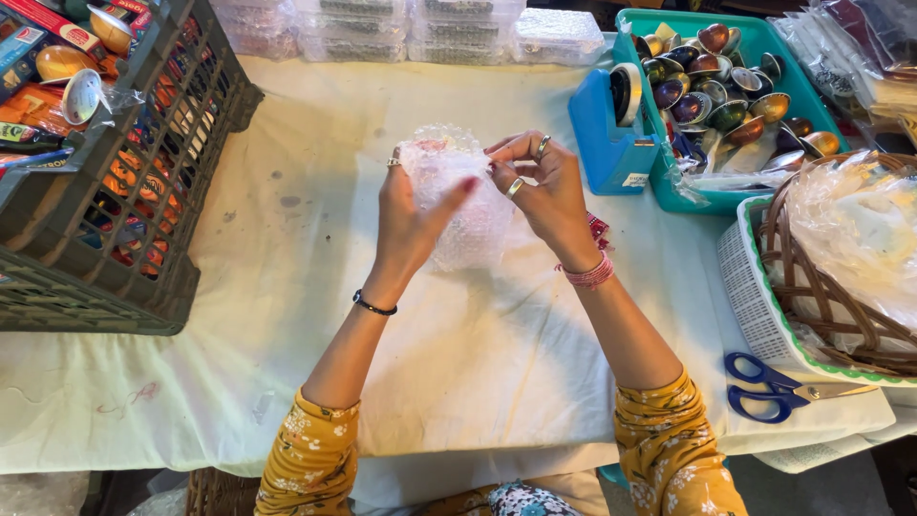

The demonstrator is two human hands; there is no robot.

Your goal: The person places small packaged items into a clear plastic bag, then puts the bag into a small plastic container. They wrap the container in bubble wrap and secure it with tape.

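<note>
Above the white cloth-covered table point(315, 287), both hands hold a bundle of clear bubble wrap point(457, 196) wrapped around a small object that I cannot make out. My left hand point(411, 215) cups the bundle from the left, thumb laid across its front. My right hand point(540, 186), with rings on its fingers, pinches the wrap's upper right edge. A pink band sits on the right wrist and a black one on the left.
A dark plastic crate point(143, 229) of packets stands at left. A blue tape dispenser point(611, 124) and a teal bin point(673, 186) of shiny painted shells sit at back right. A wicker basket point(812, 277) in a white tray and blue scissors point(769, 387) lie right.
</note>
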